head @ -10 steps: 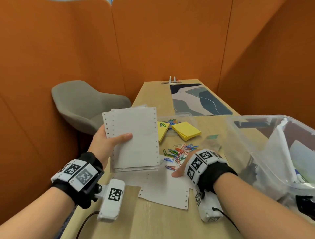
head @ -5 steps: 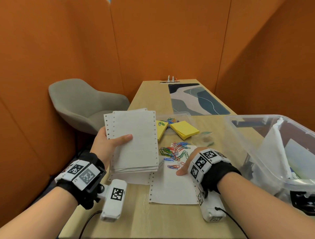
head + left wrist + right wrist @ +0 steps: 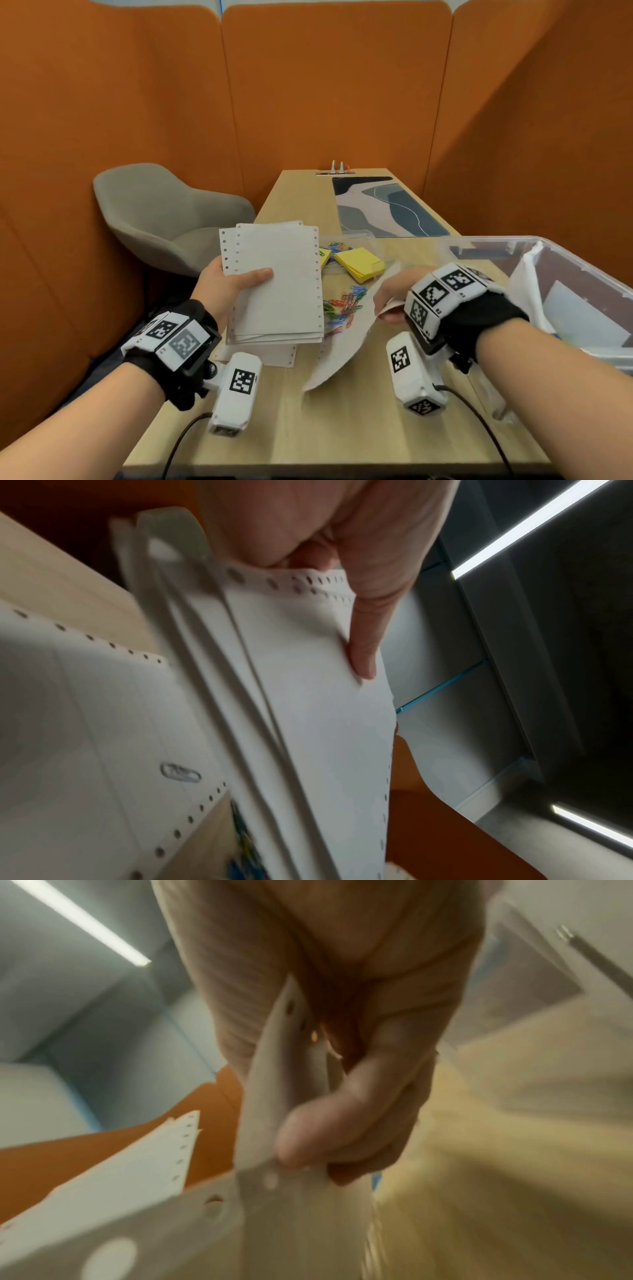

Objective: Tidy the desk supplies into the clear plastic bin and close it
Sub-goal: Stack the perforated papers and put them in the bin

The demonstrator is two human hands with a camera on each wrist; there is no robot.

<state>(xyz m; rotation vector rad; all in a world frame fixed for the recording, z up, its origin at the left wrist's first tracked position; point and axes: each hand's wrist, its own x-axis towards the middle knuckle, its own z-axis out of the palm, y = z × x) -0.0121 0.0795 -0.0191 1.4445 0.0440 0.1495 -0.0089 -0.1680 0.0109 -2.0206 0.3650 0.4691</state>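
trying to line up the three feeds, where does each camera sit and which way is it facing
Head: on the person's head, looking forward and down the desk; shows both forearms, left hand and right hand.
Left wrist: on the left wrist, looking along the palm; thumb on the paper stack.
Right wrist: on the right wrist, looking along the fingers pinching a loose sheet.
Shared: stack and sheet also show in the head view.

Motion blur smears the lifted sheet (image 3: pixel 342 329); frame edge crops the bin (image 3: pixel 582 260).
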